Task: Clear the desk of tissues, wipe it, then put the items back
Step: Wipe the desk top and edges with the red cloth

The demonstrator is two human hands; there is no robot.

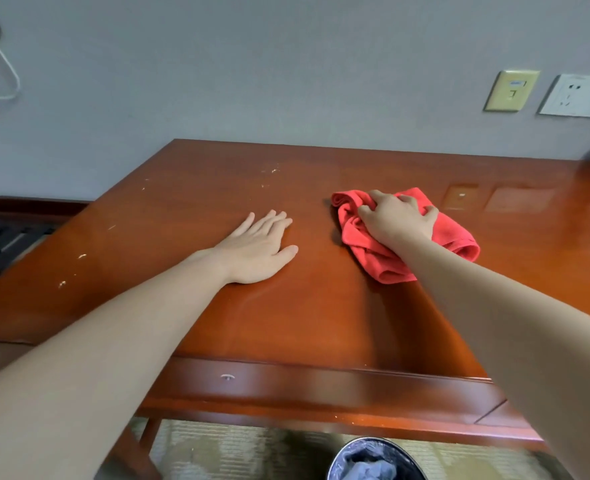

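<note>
Glossy scuffed wood desk (321, 306), soft red cloth (459, 244)

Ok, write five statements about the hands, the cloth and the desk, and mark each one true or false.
1. The right hand grips a red cloth on the desk. True.
2. The left hand holds a tissue. False: it lies flat on the bare wood with straight fingers and holds nothing.
3. The red cloth lies to the left of the left hand. False: it lies to that hand's right, apart from it.
4. Pale specks dot the desk's far left part. True.
5. A bin stands on the desk. False: it stands on the floor, below the desk's front edge.
</note>
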